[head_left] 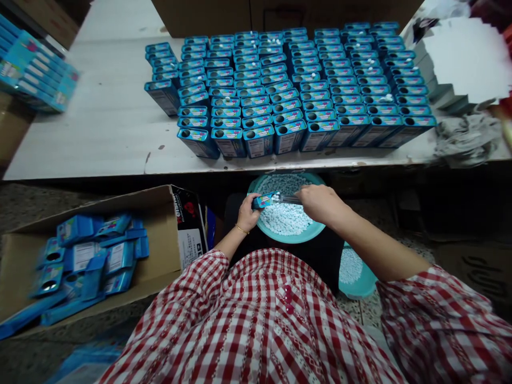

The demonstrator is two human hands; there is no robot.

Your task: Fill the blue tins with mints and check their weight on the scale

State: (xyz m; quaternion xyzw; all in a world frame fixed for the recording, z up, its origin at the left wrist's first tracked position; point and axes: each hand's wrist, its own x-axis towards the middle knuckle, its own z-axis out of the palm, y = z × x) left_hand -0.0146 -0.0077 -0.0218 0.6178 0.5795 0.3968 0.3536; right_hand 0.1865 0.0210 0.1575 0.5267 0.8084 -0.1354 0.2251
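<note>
My left hand is closed around a small blue candy box, held tilted over the left part of a turquoise basin. Pale candies fill much of that basin, which sits at my lap. My right hand grips the handle of a metal scoop. The scoop's front end is at the box's opening, with a few white candies there. Its exact shape is partly hidden by the hand and the candies.
Rows of upright blue boxes stand on the white table. At left, an open carton holds loose blue boxes. Packed boxes lie at the far left. A second basin is on the floor; white card sheets are stacked at right.
</note>
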